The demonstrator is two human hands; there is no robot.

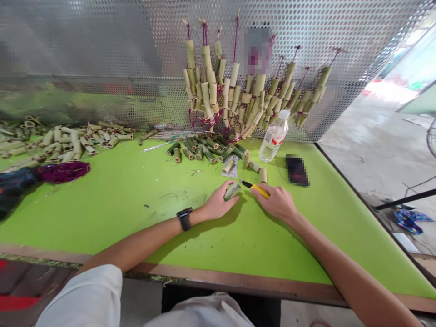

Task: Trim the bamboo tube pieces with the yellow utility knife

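My left hand (220,200) is wrapped round a short green bamboo piece (232,191), just above the green tabletop (136,200). In my right hand (277,200) is a yellow utility knife (260,190), its black tip pointing left toward the bamboo, with a small gap between them. Past my hands lies a loose pile of green bamboo pieces (207,150). A few paler cut pieces, one of them a bamboo tube (263,175), stand or lie nearer to me. One pale piece rests on a small paper slip (230,169).
A water bottle (273,136) stands behind my right hand, near a dark blurred object (297,170). Strung bamboo bundles (209,77) hang on the perforated metal panel (163,59). At left are many bamboo pieces (68,141) and purple cord (64,172), by a co-worker's dark sleeve (17,184).
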